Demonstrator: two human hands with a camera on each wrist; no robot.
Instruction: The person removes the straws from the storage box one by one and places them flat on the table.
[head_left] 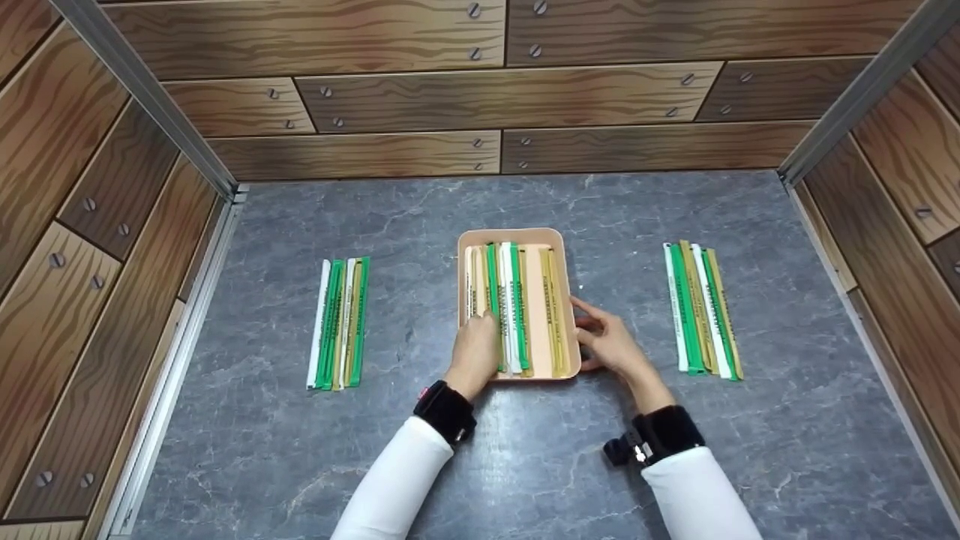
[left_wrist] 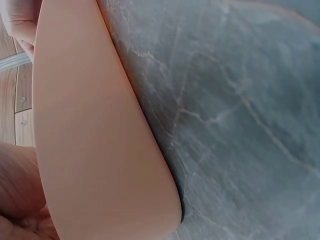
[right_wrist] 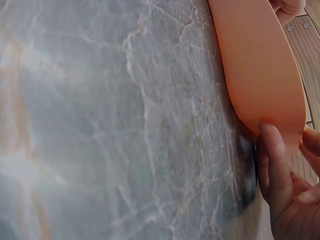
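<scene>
A shallow peach tray lies on the grey marbled table. Inside it are slim wrapped sticks: white, gold and green ones bunched from the left wall to the middle, and gold ones by the right wall. My left hand reaches over the tray's near left part with curled fingers, among the left-hand sticks. Its fingertips are hidden, so I cannot see whether it pinches any. My right hand touches the tray's right side with spread fingers; in the right wrist view a straight finger lies against the outer wall.
A row of white, green and gold wrapped sticks lies left of the tray. A similar row lies to its right. Wood-patterned panels enclose the back and sides, with metal posts at the corners.
</scene>
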